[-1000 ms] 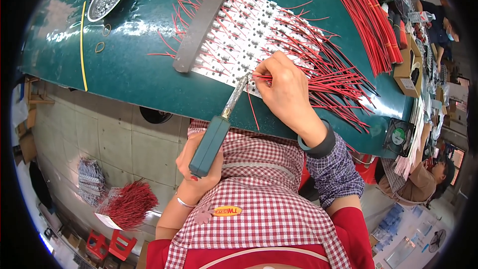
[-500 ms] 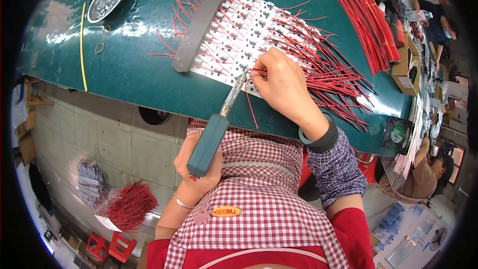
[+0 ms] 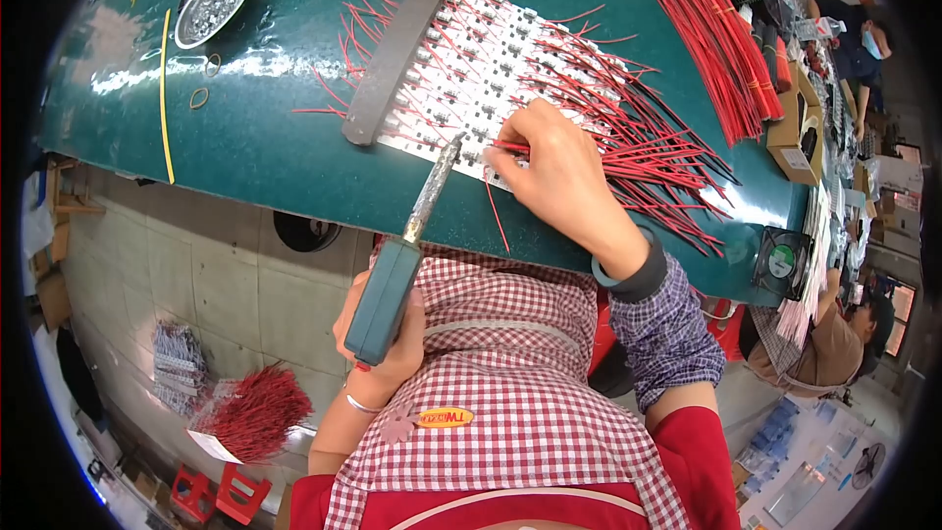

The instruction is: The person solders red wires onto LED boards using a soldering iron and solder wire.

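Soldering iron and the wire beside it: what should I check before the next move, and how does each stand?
1. Soldering iron gripped by its handle in the left hand: ok.
2. Red wire pinched in the right hand: ok.
3. Iron's tip clear of the right hand: ok, a gap shows.
4. Grey bar lying across the left side of the white panel: ok.
5. Wire's end joined to the panel: cannot tell, too small.

The left hand (image 3: pixel 398 349) curls in a firm grip; the right hand (image 3: pixel 554 162), farther forward, pinches.
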`<state>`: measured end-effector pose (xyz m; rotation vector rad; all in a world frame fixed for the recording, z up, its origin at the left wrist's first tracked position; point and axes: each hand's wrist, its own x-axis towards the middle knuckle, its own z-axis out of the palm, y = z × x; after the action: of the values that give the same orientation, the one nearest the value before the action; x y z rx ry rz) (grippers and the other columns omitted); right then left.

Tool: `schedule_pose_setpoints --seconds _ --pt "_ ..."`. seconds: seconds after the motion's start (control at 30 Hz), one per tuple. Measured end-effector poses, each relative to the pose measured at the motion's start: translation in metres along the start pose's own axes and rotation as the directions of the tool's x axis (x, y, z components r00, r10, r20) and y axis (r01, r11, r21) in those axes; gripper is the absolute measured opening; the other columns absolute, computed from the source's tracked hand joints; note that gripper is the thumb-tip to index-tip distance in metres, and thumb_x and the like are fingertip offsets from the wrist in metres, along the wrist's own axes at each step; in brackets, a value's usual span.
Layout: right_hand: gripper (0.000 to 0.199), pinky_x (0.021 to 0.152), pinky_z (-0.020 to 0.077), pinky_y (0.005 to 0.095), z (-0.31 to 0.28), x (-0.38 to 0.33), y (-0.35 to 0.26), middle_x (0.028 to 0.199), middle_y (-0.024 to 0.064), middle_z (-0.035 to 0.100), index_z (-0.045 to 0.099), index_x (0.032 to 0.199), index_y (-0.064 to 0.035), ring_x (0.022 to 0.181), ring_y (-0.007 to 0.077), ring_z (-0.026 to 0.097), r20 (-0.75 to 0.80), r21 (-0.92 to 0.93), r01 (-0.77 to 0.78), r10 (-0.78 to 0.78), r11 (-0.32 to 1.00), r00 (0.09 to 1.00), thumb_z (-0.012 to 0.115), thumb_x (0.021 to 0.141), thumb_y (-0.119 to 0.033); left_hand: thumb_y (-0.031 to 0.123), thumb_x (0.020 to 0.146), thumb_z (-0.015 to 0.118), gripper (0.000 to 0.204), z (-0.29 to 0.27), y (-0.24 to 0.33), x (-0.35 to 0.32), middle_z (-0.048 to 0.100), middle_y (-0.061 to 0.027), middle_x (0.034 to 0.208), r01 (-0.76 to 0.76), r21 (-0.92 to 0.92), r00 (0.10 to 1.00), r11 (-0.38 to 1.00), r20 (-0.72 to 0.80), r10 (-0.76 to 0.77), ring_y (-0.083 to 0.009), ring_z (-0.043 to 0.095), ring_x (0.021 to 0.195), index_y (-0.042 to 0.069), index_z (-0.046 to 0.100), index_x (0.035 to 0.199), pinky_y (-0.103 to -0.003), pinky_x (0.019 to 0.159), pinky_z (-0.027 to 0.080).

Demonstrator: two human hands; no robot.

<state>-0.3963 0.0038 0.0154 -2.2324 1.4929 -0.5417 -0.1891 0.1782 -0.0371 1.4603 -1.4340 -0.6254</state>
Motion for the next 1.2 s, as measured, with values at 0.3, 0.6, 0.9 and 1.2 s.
schedule_pose_setpoints --seconds 0.3,0.6,0.9,1.2 --pt "0.018 0.061 0.0513 0.0378 -0.002 -0.016 -0.007 0.084 0.0079 0.059 0.064 0.087 -0.0045 0.073 0.0261 0.065 -0.026 -0.022 0.098 -0.099 0.995 0.995 0.079 0.076 -0.008 -0.007 0.076 0.070 0.024 -0.004 -0.007 -0.003 0.068 -0.0197 0.096 0.067 -0.014 0.998 0.998 0.008 -0.067 -0.0310 0.071 0.078 -0.007 0.067 0.100 -0.034 0.067 0.057" --pt "0.017 0.062 0.0526 0.0359 0.002 -0.019 0.002 0.086 0.0088 0.061 0.066 0.089 -0.0029 0.073 0.0261 0.066 -0.020 0.107 0.063 -0.061 0.992 0.998 0.074 0.075 0.003 -0.008 0.076 0.071 0.025 -0.002 -0.003 0.002 0.069 -0.0197 0.096 0.031 -0.009 0.999 0.999 0.018 -0.031 -0.0320 0.072 0.082 -0.007 0.068 0.100 -0.036 0.071 0.058" --pt "0.034 0.061 0.0516 0.0367 0.000 -0.037 0.000 0.089 0.0095 0.059 0.070 0.099 -0.0046 0.078 0.0251 0.063 -0.008 -0.157 0.306 -0.311 0.939 0.950 0.071 0.068 0.010 -0.009 0.075 0.072 0.023 -0.004 -0.004 -0.001 0.069 -0.0191 0.095 0.007 0.025 0.999 1.000 0.051 -0.008 -0.0328 0.072 0.083 -0.007 0.069 0.098 -0.036 0.072 0.058" --pt "0.038 0.067 0.0521 0.0341 -0.011 -0.026 0.007 0.095 0.0092 0.057 0.072 0.106 -0.0045 0.081 0.0217 0.061 -0.212 0.392 0.254 -0.182 0.884 0.960 0.073 0.072 0.012 -0.008 0.075 0.072 0.024 -0.006 -0.003 -0.006 0.069 -0.0188 0.096 0.024 0.023 0.999 0.999 0.027 -0.025 -0.0324 0.072 0.082 -0.007 0.069 0.100 -0.035 0.070 0.058"
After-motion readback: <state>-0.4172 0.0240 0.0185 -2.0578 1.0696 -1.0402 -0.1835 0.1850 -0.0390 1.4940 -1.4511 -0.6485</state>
